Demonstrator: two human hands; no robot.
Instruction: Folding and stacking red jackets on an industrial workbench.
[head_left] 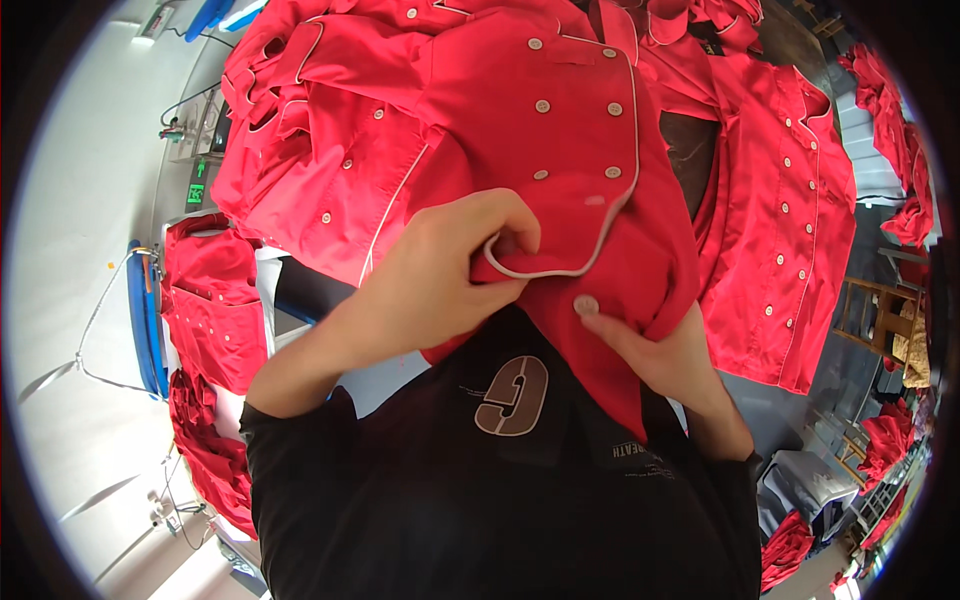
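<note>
A red double-breasted jacket (480,130) with white piping and white buttons lies in front of me, its lower part drawn toward my chest. My left hand (450,255) is closed, pinching the piped edge of the front flap and holding it folded back. Lower down and to the right, my right hand (665,355) grips the jacket's under layer. Its thumb rests at a white button (586,305), while its other fingers are hidden behind the cloth. The button and the piped edge are apart.
Another red jacket (775,200) hangs over the table's right side, and more red garments (330,180) are heaped at the left. Further red jackets (212,300) lie at the far left. A grey plastic stool (810,485) stands on the floor at the lower right.
</note>
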